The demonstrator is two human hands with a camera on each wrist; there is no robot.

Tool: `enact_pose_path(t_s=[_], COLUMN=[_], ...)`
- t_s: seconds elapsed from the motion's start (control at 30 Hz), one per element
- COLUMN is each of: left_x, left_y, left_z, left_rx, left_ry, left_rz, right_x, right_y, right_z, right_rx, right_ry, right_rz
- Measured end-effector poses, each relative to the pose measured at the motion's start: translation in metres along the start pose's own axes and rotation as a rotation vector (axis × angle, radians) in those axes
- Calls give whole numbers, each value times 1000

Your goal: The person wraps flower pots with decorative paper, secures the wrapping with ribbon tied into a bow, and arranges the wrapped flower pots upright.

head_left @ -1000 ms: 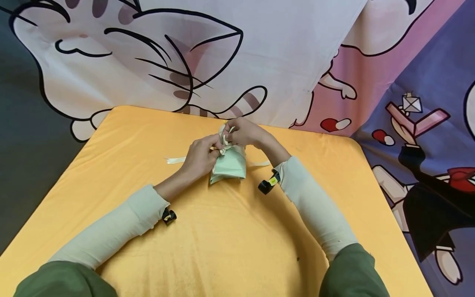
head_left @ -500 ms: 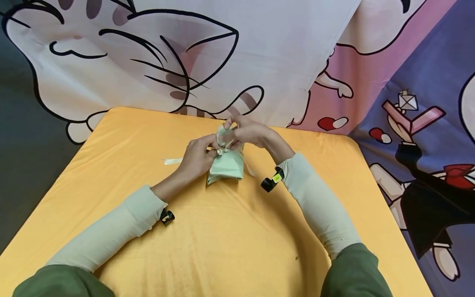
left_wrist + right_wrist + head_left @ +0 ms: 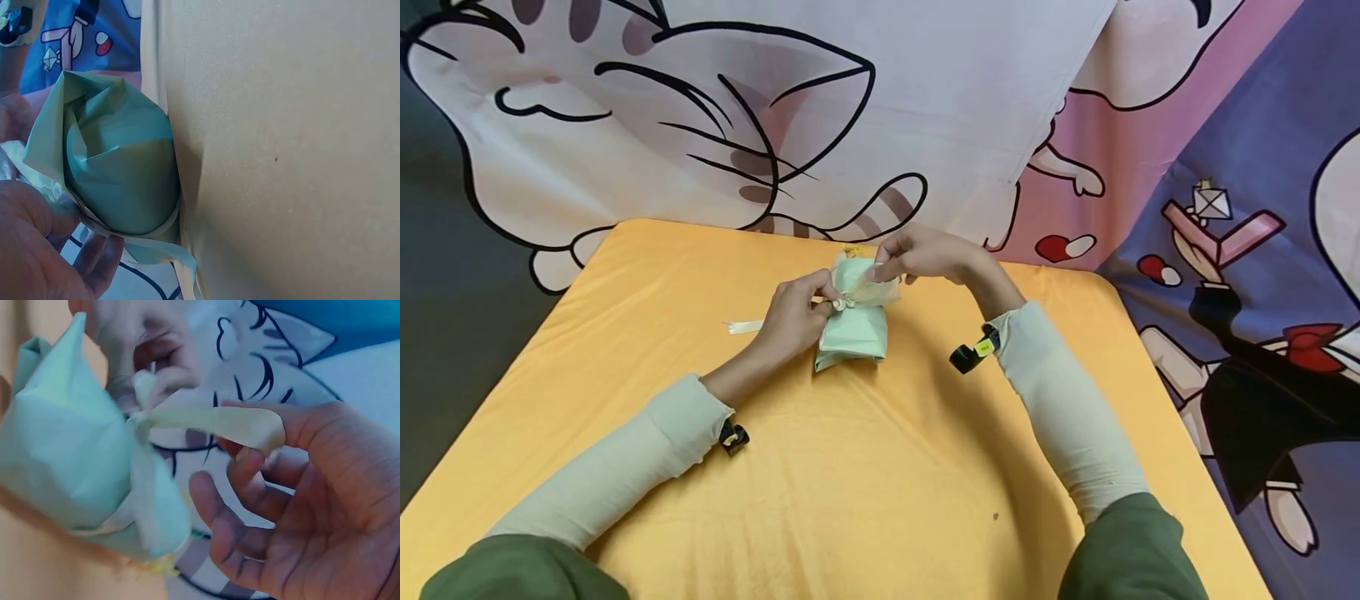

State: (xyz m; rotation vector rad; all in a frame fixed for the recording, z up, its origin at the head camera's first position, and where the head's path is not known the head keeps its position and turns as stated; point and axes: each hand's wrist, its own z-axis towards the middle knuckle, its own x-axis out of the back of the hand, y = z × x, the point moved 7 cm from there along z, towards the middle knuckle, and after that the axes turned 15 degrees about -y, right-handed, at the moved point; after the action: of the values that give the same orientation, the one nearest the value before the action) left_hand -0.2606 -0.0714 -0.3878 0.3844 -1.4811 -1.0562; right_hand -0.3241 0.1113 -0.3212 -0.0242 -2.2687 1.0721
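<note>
A mint-green paper-wrapped parcel [image 3: 853, 337] sits on the yellow cloth, a pale ribbon [image 3: 212, 422] tied round its middle. In the head view my left hand [image 3: 793, 315] is at the parcel's left side, pinching the ribbon by the knot. My right hand [image 3: 925, 252], at the upper right of the parcel, pinches a ribbon loop between thumb and index finger; the right wrist view shows that loop drawn out from the knot, the other fingers loosely bent. The left wrist view has the folded paper end of the parcel [image 3: 125, 181] beside the left thumb and fingers.
A loose ribbon tail [image 3: 743, 327] extends over the yellow cloth [image 3: 850, 483] left of the parcel. Something small and yellow [image 3: 852, 250] shows at the parcel's far end. Behind the table hangs a cartoon-cat cloth [image 3: 962, 108], with a blue printed cloth [image 3: 1247, 250] on the right.
My right hand has moved right and away from the knot, drawing a ribbon loop out. The left hand keeps its pinch beside the knot. The head view has shifted slightly.
</note>
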Motion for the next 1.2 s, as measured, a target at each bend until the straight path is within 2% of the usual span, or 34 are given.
enact_pose_path(t_s=[0.07,0.23,0.37,0.43,0.6,0.7,0.8,0.9,1.07,1.13,1.2], left_x=[-1,-2,-5,-6,-5,-4,-3,-1,-1,0,0], left_y=[0,-1,-1,-2,0,0,0,0,0,0,0], left_z=[0,2,3,3,3,3,3,3,3,2,2], left_rx=[-2,2,14,20,11,12,21,21,11,11,12], left_ry=[-2,-2,-12,-14,-10,-10,-10,-7,-7,-9,-11], left_rz=[-5,-11,-16,-16,-25,-25,-24,-23,-25,-30,-35], right_x=[-1,-10,-25,-29,-30,-34,-41,-47,-53,-54,-51], right_y=[10,28,35,38,49,56,62,68,80,81,78], right_z=[1,4,1,-3,-16,-18,-17,-19,-25,-27,-27], right_rx=[22,84,159,183,121,84,99,99,-27,-75,-89], right_ry=[35,92,80,102,233,262,275,260,125,79,75], right_rz=[80,161,129,94,71,73,92,78,-98,-134,-137])
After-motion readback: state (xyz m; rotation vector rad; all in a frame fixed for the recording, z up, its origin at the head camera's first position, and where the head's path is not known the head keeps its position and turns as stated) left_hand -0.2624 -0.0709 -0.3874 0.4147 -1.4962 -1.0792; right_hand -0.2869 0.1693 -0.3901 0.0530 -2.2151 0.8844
